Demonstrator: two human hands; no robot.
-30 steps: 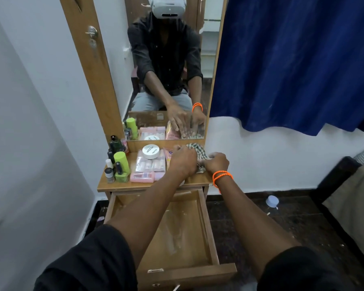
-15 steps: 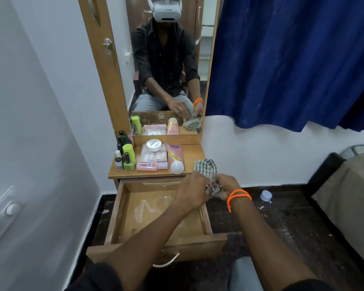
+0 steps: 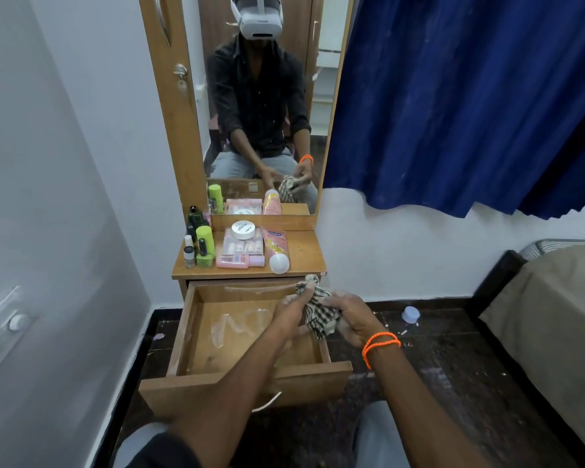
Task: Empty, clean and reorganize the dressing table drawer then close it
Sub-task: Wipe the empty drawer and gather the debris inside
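- We hold a checked cloth (image 3: 318, 310) bunched between both hands, just above the right rear corner of the open drawer (image 3: 247, 336).
- Our left hand (image 3: 289, 315) pinches the cloth's upper end, thumb up; our right hand (image 3: 353, 320), with orange bands at the wrist, has its fingers curled round the lower folds. Neither hand is free.
- The drawer is pulled out toward us, its long axis running from the bench (image 3: 304, 255) front to our knees. Nothing stands in it; pale streaks smear the wooden floor (image 3: 230, 325) near the middle and along the back wall.
- The relation that matters: those streaks lie down and to the left of the cloth. Our left hand hangs over the drawer's right side, while our right hand sits over or just beyond the right wall, so we judge the left hand nearer to the dirty patch.
- We reckon the emptying is done and the wiping is the step in hand. The next move calls for lowering the cloth into the drawer and sweeping leftward along its length.
- The drawer's contents wait on the bench top behind it: a white round tin (image 3: 243, 230), a pink tube (image 3: 275, 246) lying with its white cap toward us, a clear packet (image 3: 244, 246), a green bottle (image 3: 205, 239) and small dark bottles (image 3: 194, 219) on the left.
- A small cap (image 3: 410, 314) lies on the dark floor to the right, well apart from the drawer.
- One risk, as we judge it: reaching back for the rear wall brings the cloth close to the tube's cap, which sits at the bench edge.
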